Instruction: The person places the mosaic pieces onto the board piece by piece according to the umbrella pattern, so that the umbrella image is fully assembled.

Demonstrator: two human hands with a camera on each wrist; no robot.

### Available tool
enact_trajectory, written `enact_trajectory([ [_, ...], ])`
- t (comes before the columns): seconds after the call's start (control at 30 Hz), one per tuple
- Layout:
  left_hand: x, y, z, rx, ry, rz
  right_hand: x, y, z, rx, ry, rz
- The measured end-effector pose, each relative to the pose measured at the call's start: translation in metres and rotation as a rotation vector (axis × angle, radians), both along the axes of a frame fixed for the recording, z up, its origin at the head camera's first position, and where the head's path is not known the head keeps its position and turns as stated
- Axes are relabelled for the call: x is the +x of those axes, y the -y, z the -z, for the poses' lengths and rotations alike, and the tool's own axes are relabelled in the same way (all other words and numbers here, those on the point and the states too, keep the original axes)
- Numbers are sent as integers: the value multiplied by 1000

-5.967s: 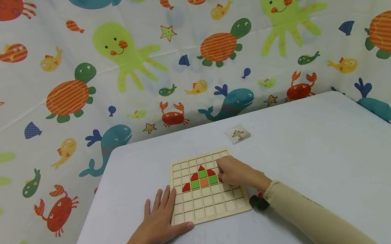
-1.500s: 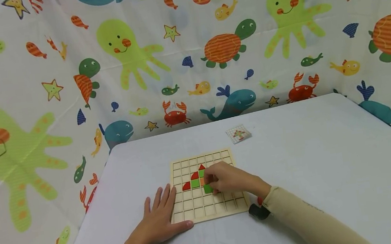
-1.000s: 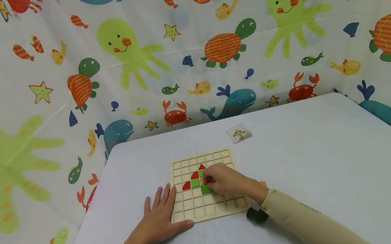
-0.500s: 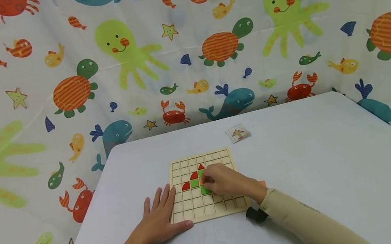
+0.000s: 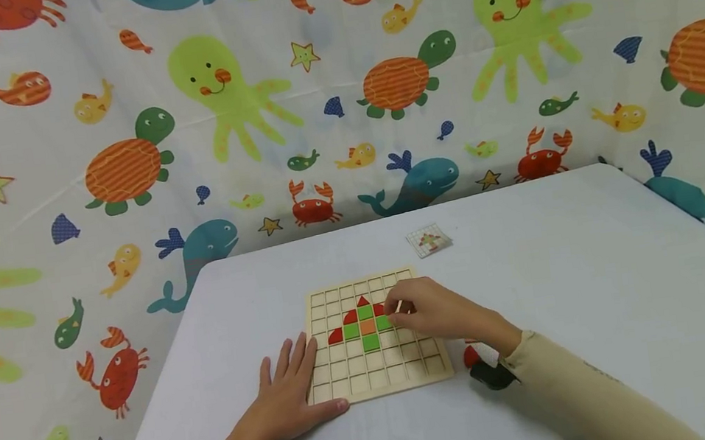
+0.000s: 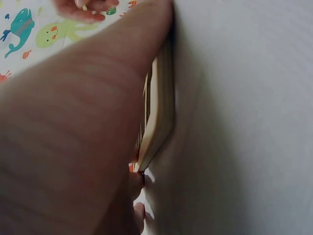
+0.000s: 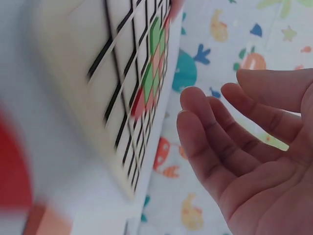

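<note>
A light wooden grid board [image 5: 350, 384] lies on the white table. Set in its cells are red, green and orange pieces: a red triangle [image 5: 363, 300] at the top, an orange square [image 5: 367, 326] in the middle and a green square [image 5: 371, 342] just below that. My left hand [image 5: 285, 400] rests spread along the board's left edge, its thumb at the near corner. Over the board's right part hovers my right hand [image 5: 437, 305]. In the right wrist view its bent fingers [image 7: 195, 142] and thumb stand apart, holding nothing.
A small card [image 5: 429, 240] printed with a grid and a coloured figure lies behind the board. Beside the right wrist are a red piece [image 5: 471, 356] and, in the right wrist view, an orange piece [image 7: 54, 223]. A sea-animal curtain [image 5: 329, 141] hangs behind the table.
The right hand has pressed the green square into the cell under the orange one, let go and drawn up and right. The left hand has stayed in place.
</note>
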State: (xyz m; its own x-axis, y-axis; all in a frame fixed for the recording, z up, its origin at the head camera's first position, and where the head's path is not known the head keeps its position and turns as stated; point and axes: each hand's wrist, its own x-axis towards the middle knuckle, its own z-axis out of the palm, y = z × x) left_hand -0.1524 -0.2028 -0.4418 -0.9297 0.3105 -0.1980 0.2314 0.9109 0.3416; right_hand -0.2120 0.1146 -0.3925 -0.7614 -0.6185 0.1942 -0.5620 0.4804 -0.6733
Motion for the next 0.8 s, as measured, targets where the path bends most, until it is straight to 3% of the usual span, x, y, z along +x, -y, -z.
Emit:
enact_trajectory([
  [0.17,-2,0,-2,-8,-7,4,1,-32,-4,49,23,55],
  [0.4,-2,-1,0,10,7,-4,-9,-68,-8,222,173,55],
  [0.6,-1,0,0,10,-5,-8,-11,-81,-9,303,277,10],
  [0.8,-2,-1,-3,6,-14,-3,-7,-84,-7,352,318,16],
])
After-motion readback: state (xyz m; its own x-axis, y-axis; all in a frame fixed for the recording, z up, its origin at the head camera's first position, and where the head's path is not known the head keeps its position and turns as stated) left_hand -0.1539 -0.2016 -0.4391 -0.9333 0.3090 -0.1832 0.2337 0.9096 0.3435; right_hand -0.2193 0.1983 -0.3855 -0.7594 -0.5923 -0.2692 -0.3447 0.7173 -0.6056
